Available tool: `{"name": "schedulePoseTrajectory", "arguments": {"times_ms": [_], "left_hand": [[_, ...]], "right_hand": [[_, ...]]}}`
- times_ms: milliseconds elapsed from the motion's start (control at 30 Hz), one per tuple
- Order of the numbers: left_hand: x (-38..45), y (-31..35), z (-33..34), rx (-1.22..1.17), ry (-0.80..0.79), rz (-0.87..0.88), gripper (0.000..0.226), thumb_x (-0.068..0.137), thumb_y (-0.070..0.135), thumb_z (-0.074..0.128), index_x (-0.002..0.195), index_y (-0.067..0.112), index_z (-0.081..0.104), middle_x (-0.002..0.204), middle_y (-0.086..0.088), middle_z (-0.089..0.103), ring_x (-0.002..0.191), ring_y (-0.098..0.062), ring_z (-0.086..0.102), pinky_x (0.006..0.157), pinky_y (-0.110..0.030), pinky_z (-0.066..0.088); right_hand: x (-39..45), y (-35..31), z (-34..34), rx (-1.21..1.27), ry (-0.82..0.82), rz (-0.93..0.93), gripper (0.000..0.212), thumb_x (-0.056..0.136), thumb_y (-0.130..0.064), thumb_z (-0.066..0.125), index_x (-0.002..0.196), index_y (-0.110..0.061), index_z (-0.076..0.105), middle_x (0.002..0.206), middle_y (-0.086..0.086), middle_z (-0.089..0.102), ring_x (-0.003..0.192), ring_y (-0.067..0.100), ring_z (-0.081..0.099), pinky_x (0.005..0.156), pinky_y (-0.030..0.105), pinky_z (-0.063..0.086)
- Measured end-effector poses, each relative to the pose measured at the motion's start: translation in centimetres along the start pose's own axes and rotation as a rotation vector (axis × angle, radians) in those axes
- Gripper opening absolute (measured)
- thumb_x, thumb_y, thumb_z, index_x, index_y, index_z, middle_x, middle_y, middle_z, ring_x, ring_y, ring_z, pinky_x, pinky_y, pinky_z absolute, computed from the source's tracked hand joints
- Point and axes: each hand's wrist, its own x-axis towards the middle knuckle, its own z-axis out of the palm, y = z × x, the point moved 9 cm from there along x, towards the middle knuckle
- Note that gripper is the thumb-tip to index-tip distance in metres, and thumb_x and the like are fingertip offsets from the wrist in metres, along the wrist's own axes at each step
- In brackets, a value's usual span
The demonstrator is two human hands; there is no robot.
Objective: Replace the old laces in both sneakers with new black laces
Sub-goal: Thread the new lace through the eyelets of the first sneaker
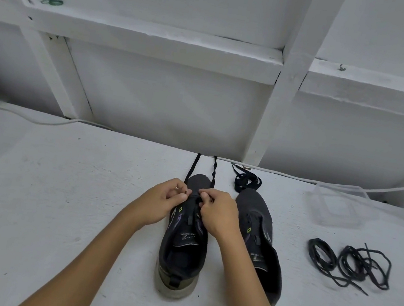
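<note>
Both hands, left (164,200) and right (217,213), pinch new black lace (192,166) at left sneaker (183,251) lower eyelets, frame center on desk (54,195). Keep ends even, lace flat, untwisted.

Two sneakers side by side on the floor (52,208), toes toward the wall (177,100): left sneaker (179,256) under both hands, left hand (160,203) and right hand (220,213) meeting over its front eyelets, lace (191,167) running ahead past the toe. Right sneaker (260,242) just beside, bundled lace (247,181) at its toe. Farther right, container (341,210) near the wall; loose laces (348,262) in front of it.
</note>
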Motion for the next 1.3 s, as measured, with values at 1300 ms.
{"name": "schedulePoseTrajectory", "arguments": {"times_ms": [1300], "left_hand": [[-0.5, 4.2, -2.0, -0.134, 0.339, 0.147, 0.014, 0.094, 0.022, 0.066, 0.099, 0.032, 0.075, 0.096, 0.016, 0.074, 0.093, 0.0, 0.066, 0.087, -0.027, 0.054]], "right_hand": [[-0.6, -2.6, -3.7, 0.414, 0.081, -0.143, 0.013, 0.087, -0.022, 0.078, 0.079, -0.032, 0.076, 0.075, -0.011, 0.076, 0.071, 0.0, 0.069, 0.071, 0.021, 0.055]]}}
